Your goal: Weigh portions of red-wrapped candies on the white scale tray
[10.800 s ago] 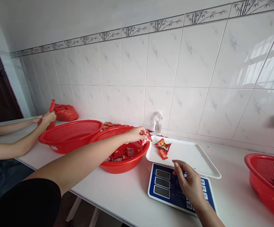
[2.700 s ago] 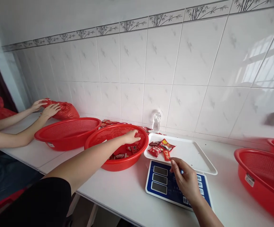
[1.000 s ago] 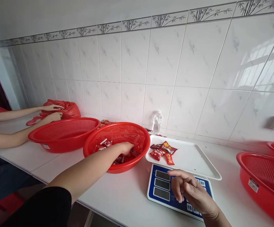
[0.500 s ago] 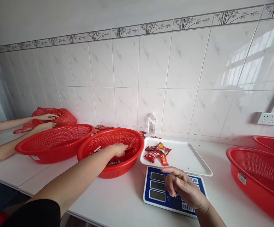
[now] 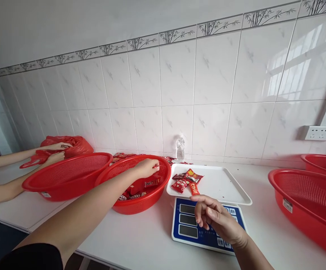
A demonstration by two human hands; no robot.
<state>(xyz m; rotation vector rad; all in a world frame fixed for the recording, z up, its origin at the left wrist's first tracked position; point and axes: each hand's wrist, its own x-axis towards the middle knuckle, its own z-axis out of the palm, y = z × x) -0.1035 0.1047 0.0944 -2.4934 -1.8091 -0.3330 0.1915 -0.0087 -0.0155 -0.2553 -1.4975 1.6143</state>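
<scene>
L hand [image 5: 147, 167] pinches sachet [image 5: 156, 166] over basket [image 5: 140, 204], clear of rim; R hand [image 5: 215, 218] fingers loosely curled, empty, by scale [image 5: 184, 223] bearing tray [image 5: 222, 183].

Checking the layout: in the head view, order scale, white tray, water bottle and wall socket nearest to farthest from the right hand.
1. scale, under the right hand
2. white tray, just behind
3. water bottle, at the wall
4. wall socket, far right

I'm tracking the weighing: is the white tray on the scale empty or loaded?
Lightly loaded: a few red snack packets lie at the left end of the white tray atop the scale.
</scene>
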